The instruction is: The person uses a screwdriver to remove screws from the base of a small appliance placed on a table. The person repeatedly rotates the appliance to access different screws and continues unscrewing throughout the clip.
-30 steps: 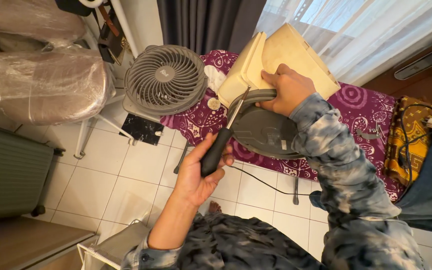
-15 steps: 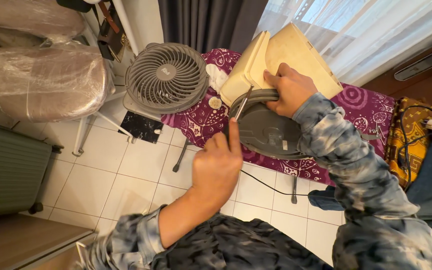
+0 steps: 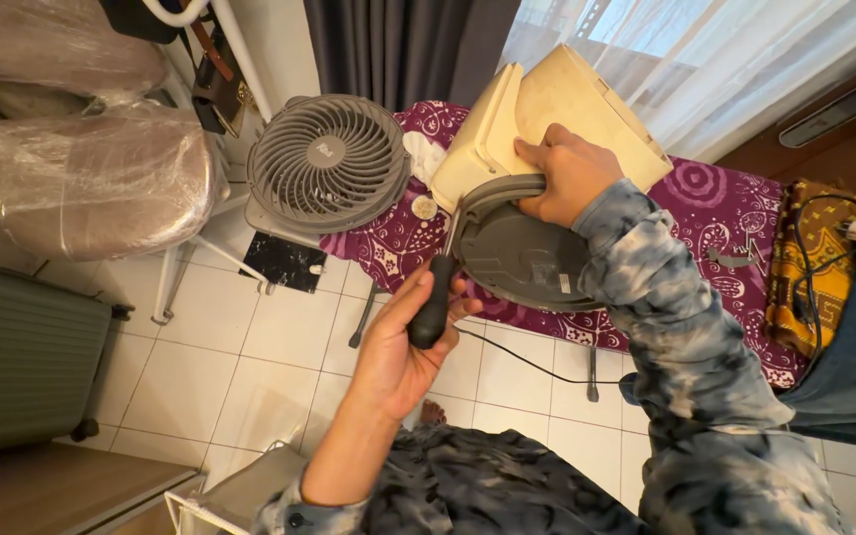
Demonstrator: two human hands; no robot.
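Driving screwdriver [image 3: 435, 297], gripped in left hand [image 3: 403, 342], into grey fan base [image 3: 517, 253]; right hand [image 3: 567, 178] clasps base rim. Base still attached; grille [image 3: 327, 163] lies apart.

The person wears a long-sleeved top in a mottled tie-dye of dark navy, grey-blue and pale grey. The sleeve on the right arm reaches the wrist above the right hand [image 3: 565, 176]. The other sleeve is pushed up near the elbow, leaving the forearm bare down to the left hand [image 3: 403, 342].
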